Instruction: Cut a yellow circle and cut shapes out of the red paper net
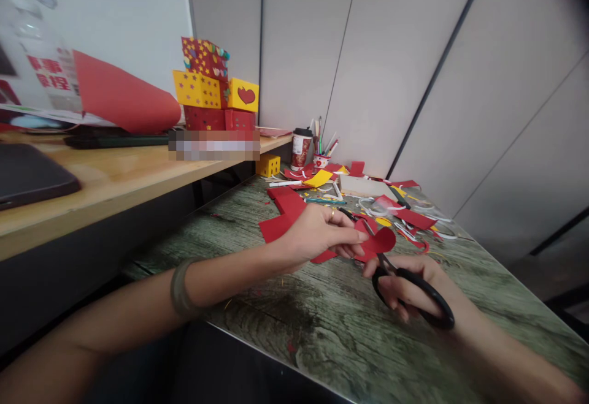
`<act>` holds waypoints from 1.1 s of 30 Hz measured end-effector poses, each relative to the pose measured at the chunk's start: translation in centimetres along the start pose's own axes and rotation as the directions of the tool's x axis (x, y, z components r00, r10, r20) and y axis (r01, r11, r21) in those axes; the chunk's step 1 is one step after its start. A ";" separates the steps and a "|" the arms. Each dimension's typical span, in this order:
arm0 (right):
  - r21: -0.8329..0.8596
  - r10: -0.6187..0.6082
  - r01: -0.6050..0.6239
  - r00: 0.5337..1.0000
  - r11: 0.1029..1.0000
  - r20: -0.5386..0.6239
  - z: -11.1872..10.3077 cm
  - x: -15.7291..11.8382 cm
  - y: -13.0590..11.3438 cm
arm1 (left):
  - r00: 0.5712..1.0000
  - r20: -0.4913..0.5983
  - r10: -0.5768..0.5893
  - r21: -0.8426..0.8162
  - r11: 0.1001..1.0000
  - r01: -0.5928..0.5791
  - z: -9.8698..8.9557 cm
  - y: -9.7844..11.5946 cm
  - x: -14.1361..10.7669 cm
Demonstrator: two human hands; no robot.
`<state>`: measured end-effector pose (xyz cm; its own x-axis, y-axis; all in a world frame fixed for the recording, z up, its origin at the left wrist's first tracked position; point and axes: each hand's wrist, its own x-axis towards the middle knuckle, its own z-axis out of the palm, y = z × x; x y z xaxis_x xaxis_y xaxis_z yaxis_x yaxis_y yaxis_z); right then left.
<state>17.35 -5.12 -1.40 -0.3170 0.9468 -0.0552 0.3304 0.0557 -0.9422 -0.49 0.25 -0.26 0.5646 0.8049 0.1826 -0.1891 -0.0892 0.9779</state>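
My left hand [324, 232] pinches a piece of red paper [383, 240] with a rounded edge, held above the green wood-grain table [257, 306]. Black-handled scissors [426, 293] are in my right hand [414, 281], with fingers through the loops. Their blades point up and left at the paper and are partly hidden by it, so how far they are apart cannot be made out. Under and behind my left hand lies a larger red paper sheet [280, 211] on the table.
Paper scraps, white strips [407, 232] and a pale board [363, 186] litter the table's far side. A lidded paper cup [301, 148] and a pen holder [321, 160] stand behind. On the wooden shelf [115, 189] at left, decorated boxes [197, 89] are stacked beside rolled red paper [124, 94].
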 end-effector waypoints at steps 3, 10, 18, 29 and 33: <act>0.003 -0.008 0.008 1.000 1.000 -0.016 0.1 0.0 0.0 | 1.000 -0.007 -0.001 -0.011 1.000 0.001 0.1 -0.1 -0.1; 0.000 -0.017 0.017 1.000 1.000 -0.026 0.1 0.0 0.2 | 1.000 0.008 0.006 -0.076 0.997 -0.005 0.2 -0.5 -0.1; -0.044 -0.024 0.022 0.998 0.999 -0.052 0.4 0.1 -0.4 | 1.000 -0.004 -0.027 -0.052 0.998 0.027 0.6 0.0 -0.5; -0.064 -0.004 -0.002 0.995 0.998 -0.104 0.5 0.1 -0.7 | 1.000 -0.030 0.002 -0.095 0.995 -0.005 0.2 -0.1 -0.1; -0.072 0.003 -0.009 0.996 0.997 -0.088 0.5 0.0 -0.5 | 1.000 -0.016 0.018 -0.092 0.996 -0.020 0.2 -0.2 -0.2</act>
<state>16.68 -5.28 -1.08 -0.2370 0.9711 -0.0288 0.3965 0.0696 -0.9154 -0.39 -0.02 -0.46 0.5480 0.8125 0.1989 -0.2737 -0.0506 0.9605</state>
